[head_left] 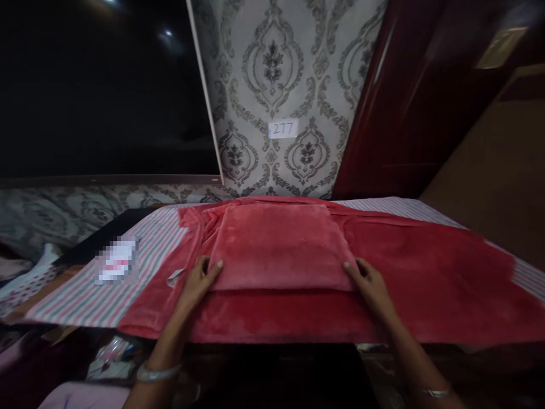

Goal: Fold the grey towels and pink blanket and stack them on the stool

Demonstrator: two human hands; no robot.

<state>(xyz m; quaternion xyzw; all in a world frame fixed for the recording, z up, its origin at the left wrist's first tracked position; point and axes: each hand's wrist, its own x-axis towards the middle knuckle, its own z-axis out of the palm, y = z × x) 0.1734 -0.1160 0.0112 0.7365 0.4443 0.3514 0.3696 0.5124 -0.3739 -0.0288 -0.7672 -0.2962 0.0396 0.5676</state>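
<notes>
A red plush cloth point(417, 267) lies spread across the table, and a lighter pinkish-red folded section point(281, 244) rests over its middle. My left hand point(202, 279) pinches the near left corner of that folded section, thumb on top and fingers partly hidden. At the opposite corner my right hand point(366, 278) grips the cloth the same way. Between both hands the near edge runs almost straight. Beside my left hand a small white label point(175, 277) sticks out of the red cloth. Creases bunch up along the far left of the fold.
A striped cloth point(91, 298) covers the table underneath, with a blurred white item point(117, 261) on its left part. Behind stand a patterned wall point(272, 165) with a paper marked 277 point(283, 128), a large dark screen point(102, 96) and a dark red door point(392, 113).
</notes>
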